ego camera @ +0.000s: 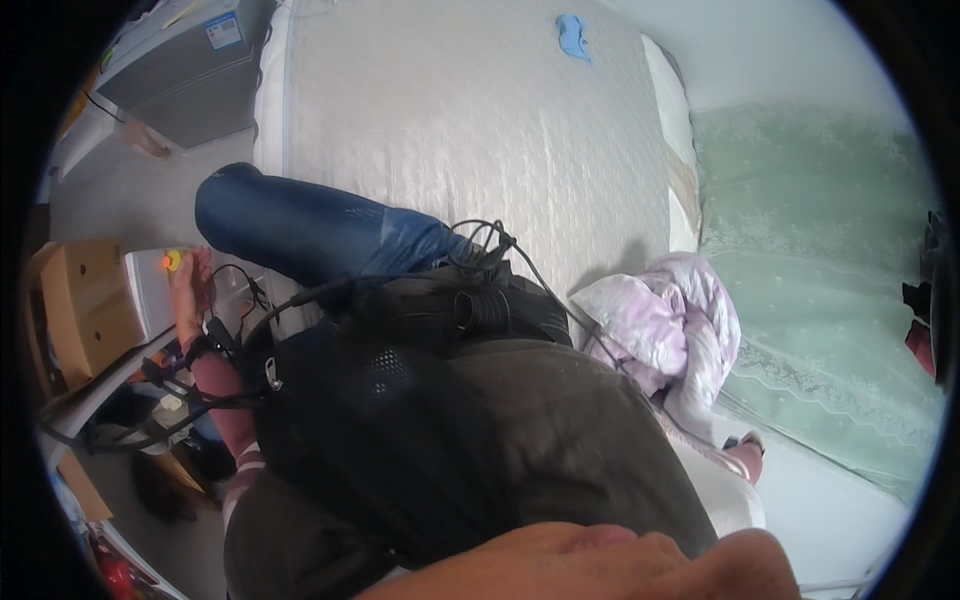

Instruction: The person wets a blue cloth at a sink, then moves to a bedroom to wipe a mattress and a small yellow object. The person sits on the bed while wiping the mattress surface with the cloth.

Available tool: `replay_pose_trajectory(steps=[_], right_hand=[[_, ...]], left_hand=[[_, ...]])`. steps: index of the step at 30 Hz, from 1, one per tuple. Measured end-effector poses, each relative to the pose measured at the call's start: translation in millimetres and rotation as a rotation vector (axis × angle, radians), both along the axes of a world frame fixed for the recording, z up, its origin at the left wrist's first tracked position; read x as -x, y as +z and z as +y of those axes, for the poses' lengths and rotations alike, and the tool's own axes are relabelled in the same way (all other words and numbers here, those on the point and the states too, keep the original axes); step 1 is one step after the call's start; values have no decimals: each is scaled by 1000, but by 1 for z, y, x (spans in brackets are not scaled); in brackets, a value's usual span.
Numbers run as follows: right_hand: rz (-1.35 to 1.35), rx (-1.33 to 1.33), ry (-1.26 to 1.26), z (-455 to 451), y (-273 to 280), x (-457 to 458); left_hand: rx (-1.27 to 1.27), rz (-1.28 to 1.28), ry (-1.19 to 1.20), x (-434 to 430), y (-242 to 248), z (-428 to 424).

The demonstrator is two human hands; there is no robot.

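At the far left, my left hand (192, 286) reaches over a shelf, beside a white box (154, 289). A small yellow object (172, 260), perhaps a cap, is at its thumb side; whether the fingers grip it is not clear. A dark band circles that wrist. On the other side, my right hand (752, 444) shows only as a small foreshortened part below a crumpled lavender and white cloth (675, 322). A small dark item (730, 443) is by it, and what it holds cannot be made out. My leg in blue jeans (300, 221) extends across the mattress edge.
A pale quilted mattress (480, 112) lies before me, bearing a light blue cloth (574, 37). Green patterned fabric (817, 300) hangs at right. A cardboard box (86, 311) stands on the shelf (105, 390). Black cables (322, 289) loop over my lap. A grey cabinet (195, 94) stands at upper left.
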State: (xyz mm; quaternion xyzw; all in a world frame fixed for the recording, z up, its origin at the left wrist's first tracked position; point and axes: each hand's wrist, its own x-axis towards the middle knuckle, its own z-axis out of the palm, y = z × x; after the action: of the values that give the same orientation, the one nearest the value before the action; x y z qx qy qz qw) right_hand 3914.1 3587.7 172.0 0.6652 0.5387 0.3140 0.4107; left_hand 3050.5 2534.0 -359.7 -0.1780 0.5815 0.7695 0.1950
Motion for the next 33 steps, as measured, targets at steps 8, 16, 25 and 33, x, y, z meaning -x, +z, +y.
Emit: replay_pose_trajectory(steps=[8,16,25,33], right_hand=[[906,240,852,111,-182,325],[289,495,257,118,-271,336],[9,407,47,82,-134,97],[-343,481,117,114,-36,67]], left_hand=[[-17,144,51,-40,20,-4],[63,121,146,-60,35,-8],[140,-13,124,-54,20,-18],[21,47,65,-23,-8,-23]])
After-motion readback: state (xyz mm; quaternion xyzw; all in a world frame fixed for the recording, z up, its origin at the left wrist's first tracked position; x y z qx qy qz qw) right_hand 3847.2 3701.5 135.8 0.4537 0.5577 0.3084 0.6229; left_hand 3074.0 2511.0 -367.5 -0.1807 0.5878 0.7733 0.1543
